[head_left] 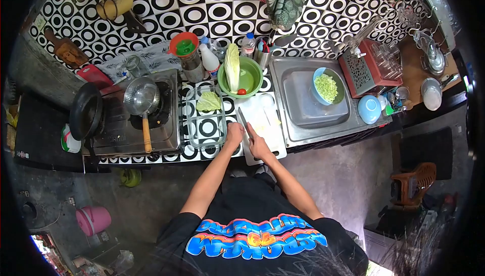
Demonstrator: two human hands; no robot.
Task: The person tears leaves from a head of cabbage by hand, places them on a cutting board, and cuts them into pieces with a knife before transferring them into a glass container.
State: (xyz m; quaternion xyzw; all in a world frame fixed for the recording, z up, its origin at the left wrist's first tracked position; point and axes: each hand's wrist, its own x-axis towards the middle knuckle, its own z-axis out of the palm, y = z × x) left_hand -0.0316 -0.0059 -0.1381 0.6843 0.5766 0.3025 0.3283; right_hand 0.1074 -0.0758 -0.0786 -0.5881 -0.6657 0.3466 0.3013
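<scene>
My right hand [259, 146] is closed around a kitchen knife [242, 117], whose blade points away from me over the left part of a white cutting board [270, 142]. Pale scraps, too small to name, lie on the board. At its left edge, my left hand [234, 133] is beside the knife with curled fingers; what they hold, if anything, is hidden. Left of that hand is a clear glass dish [189, 133] with a cabbage leaf [208, 101] at its far end. Behind the board, a green bowl [256, 76] holds a napa cabbage [232, 69] and a tomato [241, 92].
On the right, a bowl of chopped greens [326, 88] stands in the metal sink [280, 74]. A gas stove [113, 142] at left carries a saucepan [141, 96] and a black frying pan [85, 109]. Bottles, including a white one [208, 61], line the tiled wall.
</scene>
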